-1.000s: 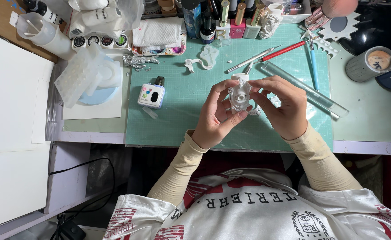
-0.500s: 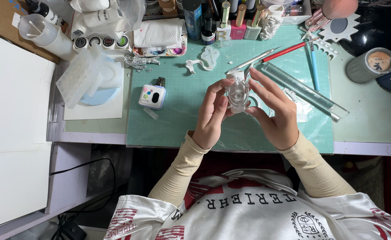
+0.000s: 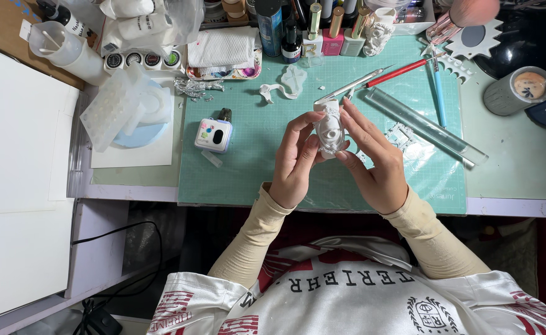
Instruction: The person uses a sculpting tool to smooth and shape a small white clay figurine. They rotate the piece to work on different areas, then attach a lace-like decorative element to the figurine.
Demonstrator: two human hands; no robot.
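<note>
Hands (image 3: 341, 155) cradle white translucent carved figurine (image 3: 330, 128).

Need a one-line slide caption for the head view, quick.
Both hands, left hand and right hand, hold a small white moulded piece above a green cutting mat.

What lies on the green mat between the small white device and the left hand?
In the head view, that stretch of the mat between the device and the left hand is almost bare: only a small clear piece lies just below the device.
</note>
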